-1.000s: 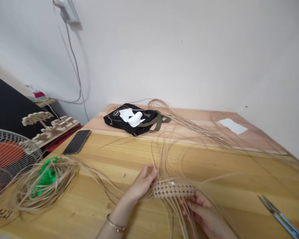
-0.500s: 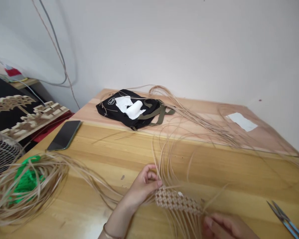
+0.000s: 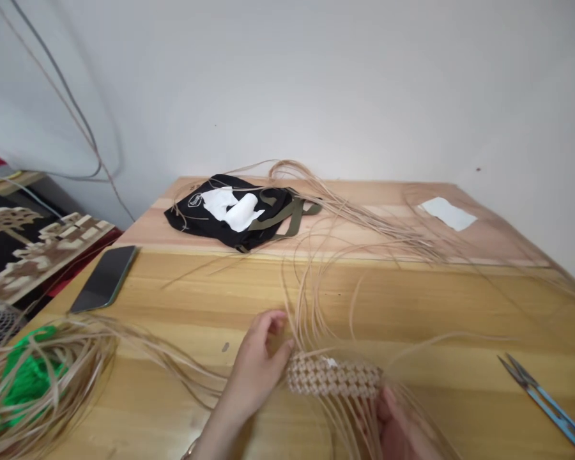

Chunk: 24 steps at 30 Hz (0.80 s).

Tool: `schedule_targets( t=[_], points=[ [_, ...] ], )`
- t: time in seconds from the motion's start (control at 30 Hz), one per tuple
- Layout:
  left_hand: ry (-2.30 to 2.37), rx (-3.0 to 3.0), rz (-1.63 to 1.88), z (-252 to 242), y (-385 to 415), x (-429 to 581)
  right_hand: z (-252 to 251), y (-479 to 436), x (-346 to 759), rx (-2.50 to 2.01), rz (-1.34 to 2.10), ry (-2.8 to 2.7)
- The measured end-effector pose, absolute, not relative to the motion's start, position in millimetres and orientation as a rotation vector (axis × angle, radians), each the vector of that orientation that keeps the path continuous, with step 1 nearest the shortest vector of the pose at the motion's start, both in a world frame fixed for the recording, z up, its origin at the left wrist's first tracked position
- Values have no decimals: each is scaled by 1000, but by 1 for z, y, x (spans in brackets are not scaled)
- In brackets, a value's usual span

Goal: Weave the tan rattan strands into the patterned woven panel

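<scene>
A woven band (image 3: 333, 377) of tan flat strips lies across the near part of the table, with loose strands trailing from its far and near edges. My left hand (image 3: 263, 358) is at its left end, thumb against the corner and index finger curled above with a gap; the other fingertips are partly hidden. Around the right end my right hand (image 3: 397, 421) is closed, with the thumb side against the edge and some fingers beneath among the strands. A small white bit (image 3: 331, 362) shows on the band's upper edge.
Blue-handled thread snips (image 3: 531, 390) lie open-bladed at right. A coil of tan strips (image 3: 84, 377) with green material (image 3: 33, 377) is at left, below a phone (image 3: 105, 279). Farther back are a black bag (image 3: 220, 233), more strands (image 3: 364, 220) and white paper (image 3: 449, 213).
The view has shifted, moving the table items leftward in the picture. My right hand has come up against the band's right end, which lies more level. One long strand now stretches out to the right.
</scene>
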<state>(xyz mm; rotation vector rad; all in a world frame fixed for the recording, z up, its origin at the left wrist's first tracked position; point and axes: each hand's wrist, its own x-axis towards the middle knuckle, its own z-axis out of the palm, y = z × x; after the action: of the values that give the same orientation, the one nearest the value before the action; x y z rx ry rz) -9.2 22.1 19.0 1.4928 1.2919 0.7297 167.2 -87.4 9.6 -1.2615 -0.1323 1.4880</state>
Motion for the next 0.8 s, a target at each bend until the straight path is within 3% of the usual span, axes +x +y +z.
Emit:
schedule_targets(
  t=[0.2,0.37,0.6,0.8],
  points=[
    [896,2175,462,66,52,41,3,-81,154,-1205,1477,136],
    [635,1975,28,66,71,74,6,-76,148,-1122,1454,163],
    [601,1757,64,53,62,71,12,-72,145,-1231,1353,104],
    [635,1731,93,46,59,66,17,-68,146,-1045,1431,236]
  ],
)
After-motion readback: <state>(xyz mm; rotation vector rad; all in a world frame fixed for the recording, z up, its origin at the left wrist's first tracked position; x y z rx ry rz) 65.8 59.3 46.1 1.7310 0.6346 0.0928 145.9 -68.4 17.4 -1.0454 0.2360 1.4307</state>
